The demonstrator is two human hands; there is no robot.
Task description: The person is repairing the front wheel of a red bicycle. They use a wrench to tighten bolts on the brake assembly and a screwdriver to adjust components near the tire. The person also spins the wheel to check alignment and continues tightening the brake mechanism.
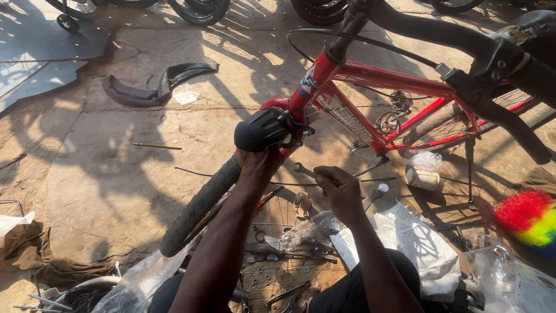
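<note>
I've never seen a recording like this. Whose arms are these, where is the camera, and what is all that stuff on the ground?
There is no machine here: the camera sits on a person's head and looks down, so the two bare arms are that person's own. The left hand reaches up to a black plastic mudguard at the fork of a red bicycle frame, just above the black front tyre. The right hand grips a silver metal spanner. The ground is sunlit concrete. On it lie a curved black piece of rubber or plastic, clear plastic bags, a wooden board strewn with small metal parts and tools, and a bright red, yellow and green fluffy brush at the right.
</note>
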